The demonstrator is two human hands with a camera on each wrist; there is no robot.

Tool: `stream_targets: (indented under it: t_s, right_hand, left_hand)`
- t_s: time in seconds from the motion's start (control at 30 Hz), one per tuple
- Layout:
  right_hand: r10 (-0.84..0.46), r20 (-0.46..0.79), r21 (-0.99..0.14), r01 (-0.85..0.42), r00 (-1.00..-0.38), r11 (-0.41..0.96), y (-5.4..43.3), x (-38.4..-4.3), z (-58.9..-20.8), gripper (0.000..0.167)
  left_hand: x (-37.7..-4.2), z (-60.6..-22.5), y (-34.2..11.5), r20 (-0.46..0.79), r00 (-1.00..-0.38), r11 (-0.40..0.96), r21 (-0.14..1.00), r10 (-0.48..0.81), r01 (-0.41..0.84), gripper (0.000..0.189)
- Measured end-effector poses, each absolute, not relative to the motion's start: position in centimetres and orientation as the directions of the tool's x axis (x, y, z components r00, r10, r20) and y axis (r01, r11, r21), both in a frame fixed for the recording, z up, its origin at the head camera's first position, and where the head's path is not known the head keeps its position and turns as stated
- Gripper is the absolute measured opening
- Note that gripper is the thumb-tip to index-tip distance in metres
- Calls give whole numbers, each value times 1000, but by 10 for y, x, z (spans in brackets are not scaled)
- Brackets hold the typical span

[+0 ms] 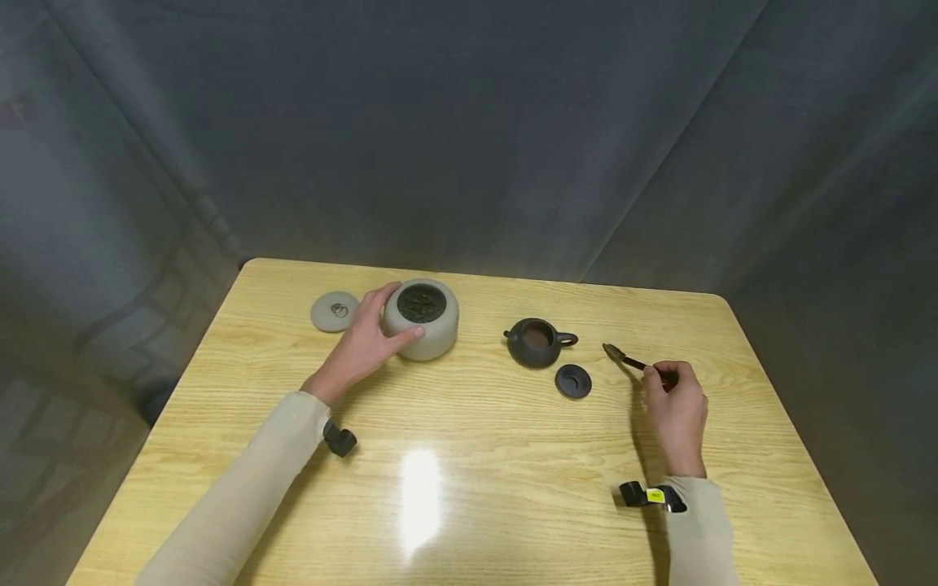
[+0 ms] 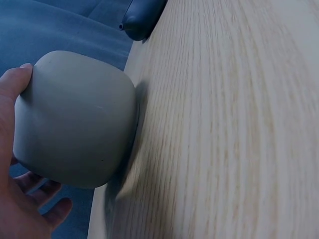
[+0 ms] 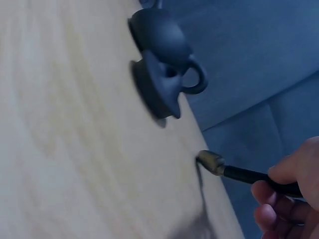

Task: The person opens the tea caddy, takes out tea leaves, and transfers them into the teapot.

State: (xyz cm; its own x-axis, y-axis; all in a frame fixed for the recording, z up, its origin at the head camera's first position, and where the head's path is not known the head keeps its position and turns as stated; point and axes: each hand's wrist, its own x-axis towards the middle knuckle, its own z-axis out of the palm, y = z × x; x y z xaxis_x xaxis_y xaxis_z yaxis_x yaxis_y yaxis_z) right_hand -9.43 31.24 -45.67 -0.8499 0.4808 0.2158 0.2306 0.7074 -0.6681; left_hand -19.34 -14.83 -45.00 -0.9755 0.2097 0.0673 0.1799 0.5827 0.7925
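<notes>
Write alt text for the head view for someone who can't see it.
A person's left grip holds an open gray jar, and the right grip pinches a dark-handled tool over a wooden table. Between them are an open dark teapot and a dark lid; a gray round lid lies left of the jar.

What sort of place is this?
Maybe a curtained-off spot for tabletop work: dark curtains hang behind and beside a wooden table, where an open teapot stands.
</notes>
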Motion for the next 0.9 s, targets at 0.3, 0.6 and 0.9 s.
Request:
stream_targets:
  t_s: [0.3, 0.6, 0.9]
  right_hand:
    - [464, 290, -671, 168, -837, 722, 307, -101, -437, 29]
    - [420, 310, -700, 94, -853, 708, 288, -108, -413, 27]
    - [345, 294, -711, 37, -891, 702, 271, -114, -398, 24]
  left_hand:
    - [-196, -447, -150, 26, -973, 582, 798, 229, 158, 102]
    - [-198, -449, -152, -3, -976, 542, 832, 218, 118, 102]
    - [-197, -452, -152, -3, -975, 506, 855, 223, 113, 103]
